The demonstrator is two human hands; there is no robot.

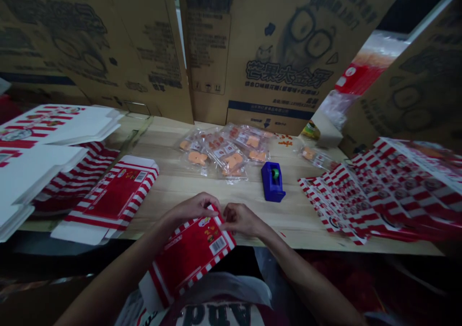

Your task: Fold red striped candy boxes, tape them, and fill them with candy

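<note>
Right now the left hand [191, 209] and right hand [241, 219] are pinching together on the top edge of a red-and-white striped carton [188, 259], which is hanging past the table's front edge, and even pressure looks wise for sparing the card. Across the pale wooden table [169, 196], a blue tape dispenser [273, 181] and sealed plastic packets [225, 154] are sitting, flat printed carton blanks [382, 191] are fanning rightward, and corrugated cardboard boxes [277, 52] are standing behind.

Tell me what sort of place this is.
Likely a small packing workshop: a red-striped carton held by the left hand and right hand, sealed bags of orange pieces, and a tape dispenser on the table.
</note>
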